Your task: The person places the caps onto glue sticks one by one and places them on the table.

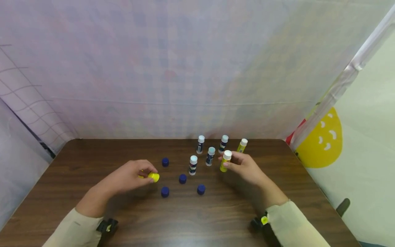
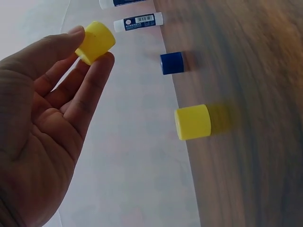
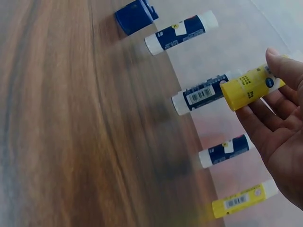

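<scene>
My left hand (image 1: 134, 174) pinches a yellow cap (image 2: 96, 41) between thumb and fingertips, above the table. Another yellow cap (image 2: 193, 122) stands on the wood close to that hand, mostly hidden behind the fingers in the head view. In my right hand (image 1: 245, 167) is a yellow glue stick (image 3: 250, 86) with a white top, gripped between thumb and fingers and raised off the table. Behind that hand stands a second yellow glue stick (image 1: 242, 145), uncapped. Several navy glue sticks (image 1: 192, 165) with white tops stand upright to the left of the right hand.
Several dark blue caps (image 1: 182, 178) are spread over the brown table (image 1: 185, 219) between the hands. A pale patterned cloth (image 1: 185, 68) hangs along the table's far edge. On the right is a light curtain with a yellow printed shape (image 1: 324, 144).
</scene>
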The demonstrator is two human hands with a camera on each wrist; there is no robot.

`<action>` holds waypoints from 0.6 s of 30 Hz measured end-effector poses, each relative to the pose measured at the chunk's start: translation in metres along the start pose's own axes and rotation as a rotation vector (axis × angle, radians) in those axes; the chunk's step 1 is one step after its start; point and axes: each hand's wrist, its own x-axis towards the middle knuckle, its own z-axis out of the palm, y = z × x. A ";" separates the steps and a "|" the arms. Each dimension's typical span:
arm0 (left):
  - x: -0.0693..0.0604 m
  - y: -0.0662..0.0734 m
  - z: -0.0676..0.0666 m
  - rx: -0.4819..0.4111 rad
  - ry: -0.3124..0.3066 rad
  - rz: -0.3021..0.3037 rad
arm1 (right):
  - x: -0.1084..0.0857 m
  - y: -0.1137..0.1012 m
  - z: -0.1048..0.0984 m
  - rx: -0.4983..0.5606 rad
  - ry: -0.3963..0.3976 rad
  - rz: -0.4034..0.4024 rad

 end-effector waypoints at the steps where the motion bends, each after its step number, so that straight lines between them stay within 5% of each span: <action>1: 0.001 0.001 0.000 -0.006 0.004 0.005 | 0.001 -0.001 0.001 0.002 -0.003 0.001; 18: 0.017 0.014 0.006 -0.048 0.113 0.101 | 0.014 -0.013 0.024 0.010 -0.015 -0.028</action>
